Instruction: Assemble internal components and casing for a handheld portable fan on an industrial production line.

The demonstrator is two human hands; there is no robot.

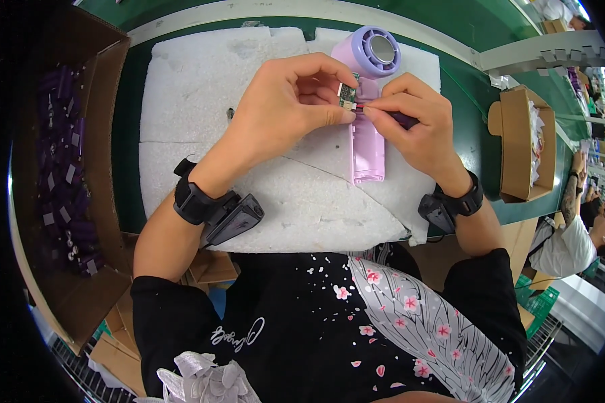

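My left hand (pixel 292 97) is closed in a pinch on a small green circuit board (pixel 347 94), which it holds up over the foam. Close beside it, my right hand (pixel 417 117) pinches a thin wire lead (pixel 361 106) against the board's white connector. Part of a dark purple cylinder (pixel 405 120), like a battery cell, shows under the right palm; the fingers hide the rest. Beneath both hands lies the open pink housing (pixel 368 158) of a handheld fan, its inside facing up. Its round lilac fan head (pixel 370 54) points away from me.
White foam sheets (pixel 188 101) cover the green bench. At the left stands a large cardboard box (pixel 104 168) of purple battery cells with wires. A smaller cardboard box (pixel 517 144) holding small parts is at the right. Another person (pixel 571 242) sits farther right.
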